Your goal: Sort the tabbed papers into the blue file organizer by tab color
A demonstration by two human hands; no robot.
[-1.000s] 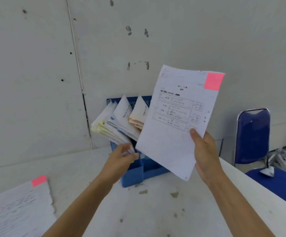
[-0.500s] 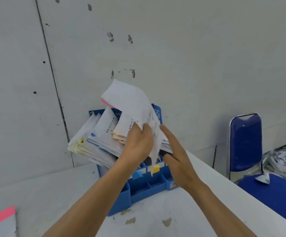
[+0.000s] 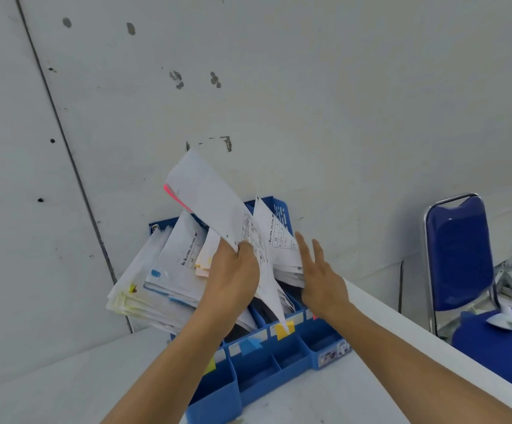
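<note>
You are gripping the pink-tabbed sheet (image 3: 209, 197) in your left hand (image 3: 233, 270), fingers curled round its edge. It is standing tilted above the blue file organizer (image 3: 267, 373), its bottom corner pointing down at the yellow label (image 3: 283, 329) on the organizer's front. The pink tab (image 3: 171, 194) is showing at the sheet's upper left edge. Your right hand (image 3: 322, 276) is holding nothing, fingers straight and spread, just beside the stack of papers (image 3: 279, 249) in the organizer's right-hand slot; whether it is touching them is unclear. Other tabbed stacks (image 3: 157, 286) are leaning out of the organizer's left slots. The organizer is sitting on a white table (image 3: 355, 393) against a grey wall (image 3: 309, 87), with a blue chair (image 3: 459, 255) well to its right.
</note>
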